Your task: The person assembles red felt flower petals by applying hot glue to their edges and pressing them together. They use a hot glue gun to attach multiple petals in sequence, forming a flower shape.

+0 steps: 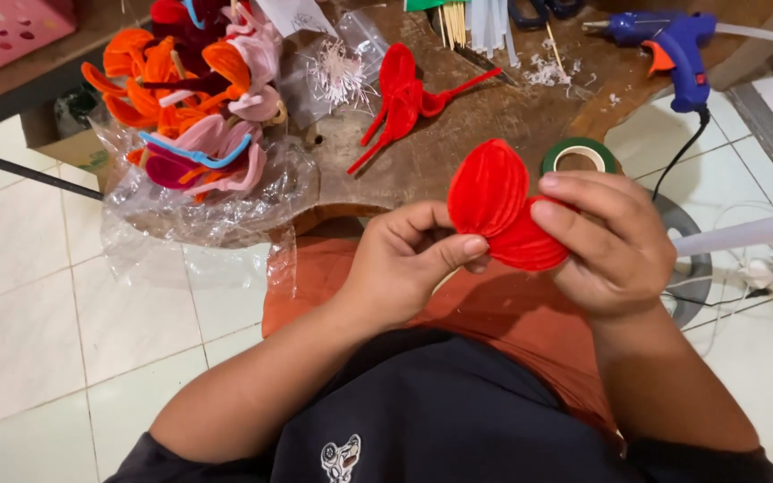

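Both my hands hold a red fuzzy petal piece [498, 206] made of coiled pipe cleaner, shaped as two oval lobes, above my lap. My left hand [413, 259] pinches its lower left edge between thumb and fingers. My right hand [606, 241] grips the right lobe, fingers over its top. A second red pipe-cleaner piece [404, 94] with long stems lies on the wooden table [485, 125] beyond my hands.
A roll of green tape [579, 156] lies just behind the petals. A blue glue gun [673, 49] rests at the table's far right, cord trailing to the tiled floor. A clear plastic bag [199, 192] holds orange, pink and red pipe-cleaner shapes [194, 98] at left. A pink basket [6, 31] sits top left.
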